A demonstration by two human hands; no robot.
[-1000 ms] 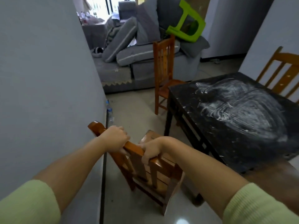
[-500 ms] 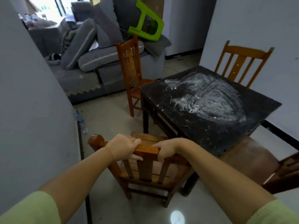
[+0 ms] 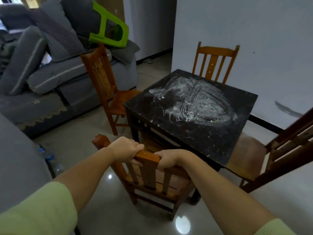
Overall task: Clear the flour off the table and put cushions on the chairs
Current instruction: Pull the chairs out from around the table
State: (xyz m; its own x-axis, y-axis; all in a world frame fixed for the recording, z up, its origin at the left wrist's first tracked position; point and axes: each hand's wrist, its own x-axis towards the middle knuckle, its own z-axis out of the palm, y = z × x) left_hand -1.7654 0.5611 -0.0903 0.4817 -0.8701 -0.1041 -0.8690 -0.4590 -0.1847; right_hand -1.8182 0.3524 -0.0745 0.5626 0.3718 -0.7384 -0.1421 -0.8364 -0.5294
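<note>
Two hands share one rail: our left hand (image 3: 126,149) and our right hand (image 3: 166,158) both have their fingers curled over the top bar of the near chair (image 3: 149,177), gripping it from behind. We judge that this paired grip on the highest point gives leverage to steer the chair square to the table (image 3: 220,146) — its seat points toward the table's near edge and sits partly tucked beneath it.

Flour (image 3: 191,100) lies smeared in pale swirls across the middle of the dark tabletop, not yet cleared. It reads as a thin film, so it would likely want a cloth or a sweeping palm and not a scoop.

Three more chairs ring the table: a left chair (image 3: 101,77) with its seat toward the table's left side, a far chair (image 3: 215,60) backed against the white wall, and a darker chair (image 3: 288,150) at the right. None of their seats carries a cushion.

Grey cushions (image 3: 25,58) are heaped on the sofa (image 3: 42,106) well apart from the table — the likely supply for the chairs. A green plastic stool (image 3: 108,33) lies tipped on top of that pile, so pulling a cushion free could bring it sliding down. A water bottle (image 3: 50,158) sits on the floor by the wall at our left, near the route to the sofa.
</note>
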